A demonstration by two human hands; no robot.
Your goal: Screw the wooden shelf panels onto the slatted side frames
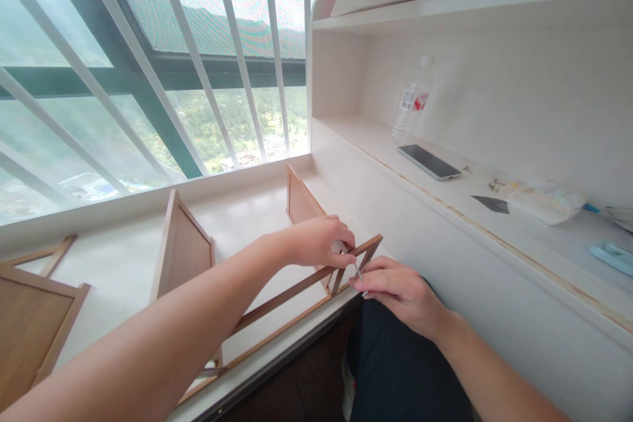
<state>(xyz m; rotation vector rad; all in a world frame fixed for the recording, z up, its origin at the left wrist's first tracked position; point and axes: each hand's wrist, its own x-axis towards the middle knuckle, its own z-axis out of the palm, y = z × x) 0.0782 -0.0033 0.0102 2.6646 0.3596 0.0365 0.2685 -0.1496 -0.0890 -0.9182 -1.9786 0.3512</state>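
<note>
My left hand [321, 242] reaches over a narrow wooden frame [291, 293], its fingers closed on the pale upper end of a thin metal rod [358, 271]. The rod slants down to my right hand [398, 290], whose thumb and fingers pinch together at its lower end. Whether a small piece sits there too is hidden. Both hands are at the frame's right end, close to its raised corner. Below them the frame rests near the front edge of the white ledge [247, 244].
Wooden panels stand on the ledge, one upright panel [185, 244] left of centre and another panel [301, 194] behind. A framed board [37, 323] lies far left. The shelf at right holds a plastic bottle [413, 102], a phone [428, 162], and a white packet [546, 201]. White window bars [237, 53] rise behind.
</note>
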